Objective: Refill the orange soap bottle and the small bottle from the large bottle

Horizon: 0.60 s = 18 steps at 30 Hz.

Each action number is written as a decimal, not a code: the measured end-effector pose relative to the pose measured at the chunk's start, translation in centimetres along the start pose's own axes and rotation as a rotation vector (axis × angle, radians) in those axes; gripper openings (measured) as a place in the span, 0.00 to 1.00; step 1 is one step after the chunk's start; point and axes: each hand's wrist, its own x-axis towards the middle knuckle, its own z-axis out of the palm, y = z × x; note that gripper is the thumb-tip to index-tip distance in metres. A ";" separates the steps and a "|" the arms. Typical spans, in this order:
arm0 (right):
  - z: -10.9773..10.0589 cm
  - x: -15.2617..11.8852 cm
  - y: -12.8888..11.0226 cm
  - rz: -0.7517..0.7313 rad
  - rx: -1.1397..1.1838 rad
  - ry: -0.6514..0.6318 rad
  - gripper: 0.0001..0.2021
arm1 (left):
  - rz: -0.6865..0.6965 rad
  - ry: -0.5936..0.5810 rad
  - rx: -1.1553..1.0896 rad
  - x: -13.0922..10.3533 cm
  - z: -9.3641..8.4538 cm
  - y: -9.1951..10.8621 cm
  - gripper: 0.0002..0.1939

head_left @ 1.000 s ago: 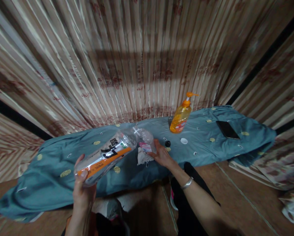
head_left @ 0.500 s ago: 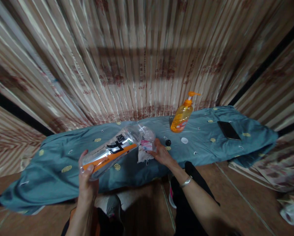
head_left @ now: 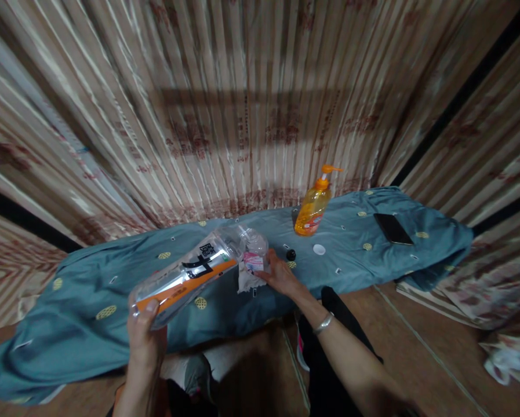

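A large clear plastic bottle point(head_left: 190, 272) with an orange and silver label lies tilted in my left hand point(head_left: 145, 336), which grips it near its base. The bottle's neck end reaches a small clear plastic container point(head_left: 257, 241) with a pink and white label. My right hand point(head_left: 282, 277) holds that container from the right, fingers closed against its side. Whether the two mouths touch, I cannot tell. Below the container is a crumpled whitish tissue or cloth point(head_left: 246, 281). Just right of my right fingers sit a small black cap point(head_left: 291, 255) and a white disc point(head_left: 319, 249).
An orange pump bottle point(head_left: 311, 215) stands upright toward the back of the narrow surface, which a teal patterned cloth point(head_left: 90, 272) covers. Farther right lies a dark phone point(head_left: 392, 229). A pleated curtain point(head_left: 225, 139) hangs close behind, and black bars slant at both sides.
The whole view has shifted, so everything sits slightly farther left. My left hand and the bottle's base have dropped a little. Both hands keep their holds.
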 end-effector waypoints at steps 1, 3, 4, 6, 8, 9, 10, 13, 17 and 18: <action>-0.1 0.0 -0.1 0.005 -0.005 -0.007 0.23 | 0.002 -0.002 0.004 0.0 0.1 0.1 0.33; -0.3 0.0 -0.3 0.010 -0.007 -0.017 0.24 | 0.008 -0.005 0.013 0.0 0.2 0.4 0.33; -0.4 0.0 -0.4 0.011 -0.005 -0.021 0.25 | 0.011 -0.007 0.017 -0.1 0.3 0.6 0.32; -0.5 0.0 -0.5 0.009 0.002 -0.025 0.25 | 0.018 -0.010 0.026 -0.1 0.5 0.9 0.32; -0.5 0.1 -0.5 0.004 0.006 -0.027 0.24 | 0.025 -0.002 0.032 -0.2 0.8 1.2 0.33; -0.5 0.1 -0.5 0.002 0.007 -0.027 0.24 | 0.027 0.004 0.033 -0.2 0.9 1.3 0.33; -0.5 0.1 -0.4 0.001 0.008 -0.027 0.23 | 0.028 0.009 0.034 -0.3 0.9 1.4 0.33; -0.3 0.1 -0.3 0.005 0.009 -0.033 0.23 | 0.024 0.012 0.034 -0.2 1.1 1.7 0.34; -0.2 0.2 -0.1 -0.001 0.011 -0.037 0.23 | 0.030 0.022 0.031 0.0 1.3 1.8 0.34; -0.2 0.2 0.0 -0.008 0.015 -0.034 0.22 | 0.034 0.023 0.029 0.1 1.3 1.9 0.34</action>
